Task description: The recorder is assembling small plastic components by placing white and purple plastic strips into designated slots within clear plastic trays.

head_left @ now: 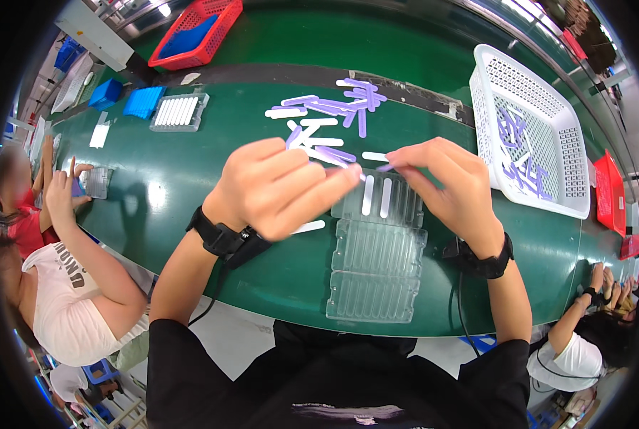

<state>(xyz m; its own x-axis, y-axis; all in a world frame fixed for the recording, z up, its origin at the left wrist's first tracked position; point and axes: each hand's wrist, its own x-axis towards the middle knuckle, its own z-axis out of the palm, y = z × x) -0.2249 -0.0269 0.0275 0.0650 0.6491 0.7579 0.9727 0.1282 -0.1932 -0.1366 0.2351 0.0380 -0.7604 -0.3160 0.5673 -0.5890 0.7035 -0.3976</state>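
Two hands meet above clear trays, with fingertips partly hidden

The right hand (451, 182) pinches a thin purple strip (384, 168) between thumb and forefinger; only a short end of it is visible. The left hand (276, 189) is blurred, its fingers curled, and one cannot tell whether it grips something. Below the hands, the uppermost of three clear grooved plastic trays (379, 247) contains two white rounded strips (385, 198). On the green desk (162, 214), the left hand partly covers a loose pile of purple and white strips (362, 125).
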